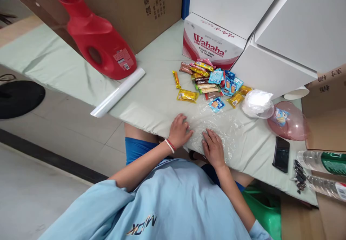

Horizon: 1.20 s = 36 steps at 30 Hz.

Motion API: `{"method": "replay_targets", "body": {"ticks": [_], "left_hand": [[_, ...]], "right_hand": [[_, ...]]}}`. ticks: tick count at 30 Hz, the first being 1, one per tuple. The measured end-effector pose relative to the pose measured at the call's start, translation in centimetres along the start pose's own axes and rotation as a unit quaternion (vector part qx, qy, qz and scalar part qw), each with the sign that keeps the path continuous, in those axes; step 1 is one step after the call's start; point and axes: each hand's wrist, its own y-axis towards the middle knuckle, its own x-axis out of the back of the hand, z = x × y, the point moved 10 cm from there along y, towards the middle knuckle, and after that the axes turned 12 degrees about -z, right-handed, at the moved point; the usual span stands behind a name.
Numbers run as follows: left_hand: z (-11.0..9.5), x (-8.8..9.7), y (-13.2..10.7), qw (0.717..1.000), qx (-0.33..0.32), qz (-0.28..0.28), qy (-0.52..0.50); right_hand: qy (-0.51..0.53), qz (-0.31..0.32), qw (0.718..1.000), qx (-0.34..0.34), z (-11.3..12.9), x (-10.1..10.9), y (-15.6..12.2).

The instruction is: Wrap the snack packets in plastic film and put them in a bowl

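Note:
My left hand [180, 131] rests near the table's front edge, fingers apart and slightly bent, with nothing visible in it. To its right, my right hand [214, 149] lies palm down on a crumpled sheet of clear plastic [228, 130], its fingers stretched out. Whether that plastic is a bag or loose film I cannot tell. Beyond both hands sits a heap of small wrapped snacks [207, 84] in yellow, brown, green and blue. A yellow packet [187, 95] and a blue packet [216, 104] lie on its near side.
A red jug [100, 41] and a white roll [119, 92] are at the left. Behind the snacks stands a Wahaha carton [213, 41]. On the right are a clear plastic bowl [258, 104], a pink translucent lid-like piece [288, 121], a phone [281, 154] and plastic bottles [310, 160].

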Motion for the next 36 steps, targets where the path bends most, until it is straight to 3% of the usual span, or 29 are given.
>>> {"method": "replay_targets", "body": {"ticks": [2,6,8,10,12,14,16,17,19,21,22,25,27,30,33,36], "left_hand": [[-0.7,-0.4,-0.7,0.993,0.027,0.041,-0.111],[1.0,-1.5,-1.7,0.931,0.202,0.121,-0.280],[3.2,-1.0,-2.0,0.917,0.265,0.118,-0.274],[5.6,0.6,-1.9,0.931,0.288,0.084,-0.209],[7.2,3.0,-1.6,0.953,0.279,0.040,-0.111],[6.4,5.9,-0.8,0.972,0.234,-0.025,-0.021],[2.7,8.0,0.2,0.983,0.151,-0.101,0.026],[0.1,8.1,0.6,0.988,0.098,-0.118,0.028],[-5.2,6.1,1.1,0.995,-0.002,-0.099,0.009],[-9.2,1.9,1.2,0.994,-0.109,-0.022,0.005],[-10.2,-0.4,1.0,0.987,-0.160,0.020,0.020],[-8.5,-5.9,0.7,0.962,-0.227,0.123,0.093],[-5.7,-7.1,1.0,0.957,-0.221,0.134,0.134],[-3.1,-6.5,1.4,0.956,-0.208,0.127,0.161],[-2.7,-5.5,1.3,0.958,-0.199,0.128,0.164],[-2.9,-5.3,1.2,0.960,-0.188,0.134,0.161]], "right_hand": [[0.001,0.000,1.000,0.006,0.1,0.1,-0.1],[0.011,0.011,1.000,0.009,0.0,0.0,-0.3],[0.017,0.018,1.000,0.005,-0.1,0.0,-0.3],[0.020,0.025,0.999,-0.002,-0.1,-0.1,-0.4],[0.022,0.031,0.999,-0.009,-0.1,-0.1,-0.4],[0.025,0.034,0.999,-0.012,0.0,-0.2,-0.4],[0.026,0.035,0.999,-0.011,0.0,-0.2,-0.4],[0.026,0.037,0.999,-0.010,0.0,-0.2,-0.5],[0.024,0.043,0.999,-0.006,-0.1,-0.3,-0.5],[0.020,0.048,0.999,-0.002,-0.1,-0.5,-0.5],[0.017,0.050,0.999,0.000,-0.1,-0.5,-0.5],[0.013,0.050,0.999,0.006,0.0,-0.4,-0.7],[0.023,0.043,0.999,0.004,-0.1,0.0,-1.2],[0.046,0.002,0.998,-0.036,-1.3,1.6,-2.3],[0.081,-0.026,0.992,-0.098,-3.1,3.7,-3.8],[0.157,0.003,0.972,-0.177,-5.5,5.4,-5.1]]}}
